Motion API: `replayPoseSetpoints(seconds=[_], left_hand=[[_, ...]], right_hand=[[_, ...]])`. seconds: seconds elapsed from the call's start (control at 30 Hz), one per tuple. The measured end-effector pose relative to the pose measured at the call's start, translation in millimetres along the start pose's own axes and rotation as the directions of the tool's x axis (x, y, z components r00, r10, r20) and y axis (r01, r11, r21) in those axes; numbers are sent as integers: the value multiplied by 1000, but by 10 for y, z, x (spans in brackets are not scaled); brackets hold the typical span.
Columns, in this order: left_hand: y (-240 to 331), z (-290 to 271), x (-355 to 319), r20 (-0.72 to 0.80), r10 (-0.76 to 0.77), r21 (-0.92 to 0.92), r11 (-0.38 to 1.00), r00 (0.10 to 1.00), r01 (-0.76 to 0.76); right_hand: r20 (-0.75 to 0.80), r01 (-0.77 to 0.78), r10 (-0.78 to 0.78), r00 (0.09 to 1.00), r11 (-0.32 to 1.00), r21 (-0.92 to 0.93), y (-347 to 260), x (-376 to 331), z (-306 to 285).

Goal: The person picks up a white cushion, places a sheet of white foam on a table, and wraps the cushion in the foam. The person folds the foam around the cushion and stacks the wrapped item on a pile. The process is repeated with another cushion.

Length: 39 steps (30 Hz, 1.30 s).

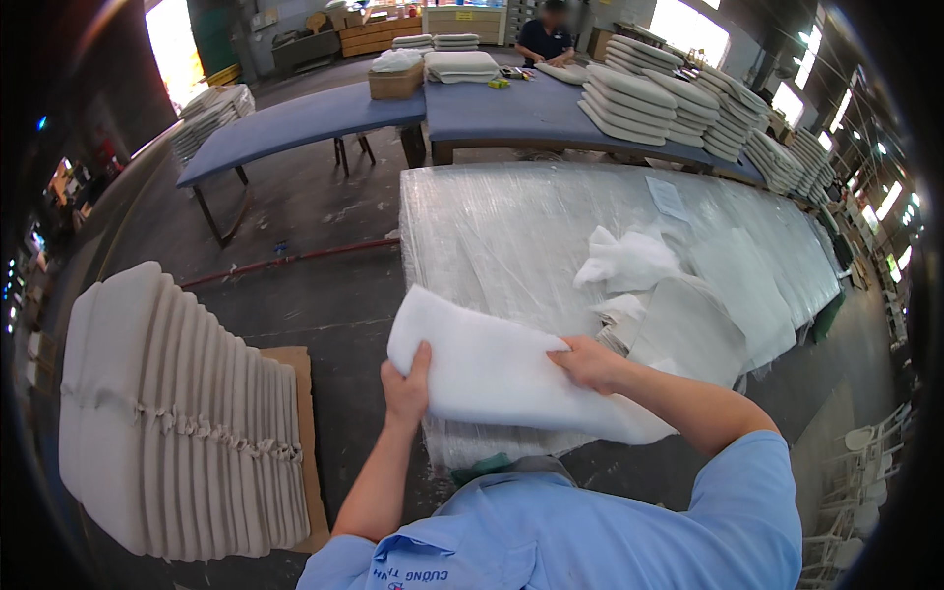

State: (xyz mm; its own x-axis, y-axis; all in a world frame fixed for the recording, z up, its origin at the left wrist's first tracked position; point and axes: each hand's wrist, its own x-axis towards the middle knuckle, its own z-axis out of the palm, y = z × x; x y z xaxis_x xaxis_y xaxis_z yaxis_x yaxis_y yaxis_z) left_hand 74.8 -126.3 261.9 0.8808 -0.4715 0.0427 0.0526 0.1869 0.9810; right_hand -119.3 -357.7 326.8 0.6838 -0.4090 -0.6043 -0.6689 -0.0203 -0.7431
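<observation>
Hands, left (405,388) and right (588,362), grip white foam pad (492,369) beside plastic-wrapped table (511,236) bearing a paper label (669,199).

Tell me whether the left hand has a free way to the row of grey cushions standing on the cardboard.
Probably not yet: the left hand is gripping the white foam pad. The grey cushions stand unobstructed to its left.

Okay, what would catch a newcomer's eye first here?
First, the white foam pad, held up in the centre by the left hand and right hand over the plastic-covered table. Next, the leaning row of beige cushions at lower left.
</observation>
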Motion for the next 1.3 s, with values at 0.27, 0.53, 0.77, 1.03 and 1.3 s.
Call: replayPoseSetpoints(seconds=[0.27, 0.53, 0.77, 1.03, 1.3], left_hand=[[123, 100, 1227, 144, -58, 193, 981, 988, 30], [263, 792, -131, 47, 410, 395, 830, 911, -394], [355, 1487, -524, 523, 325, 650, 447, 788, -615], [294, 1855, -412, 512, 127, 833, 169, 850, -527], [297, 2000, -424, 451, 20, 891, 53, 892, -451]], right_hand=[[17, -11, 6, 1000, 938, 346, -130, 362, 101], [74, -69, 46, 996, 932, 357, 168, 562, -271], [273, 460, -414, 868, 879, -129, -22, 746, -146], [517, -256, 25, 855, 889, 380, 188, 457, -847], [345, 381, -395, 851, 918, 109, 451, 234, -1340]])
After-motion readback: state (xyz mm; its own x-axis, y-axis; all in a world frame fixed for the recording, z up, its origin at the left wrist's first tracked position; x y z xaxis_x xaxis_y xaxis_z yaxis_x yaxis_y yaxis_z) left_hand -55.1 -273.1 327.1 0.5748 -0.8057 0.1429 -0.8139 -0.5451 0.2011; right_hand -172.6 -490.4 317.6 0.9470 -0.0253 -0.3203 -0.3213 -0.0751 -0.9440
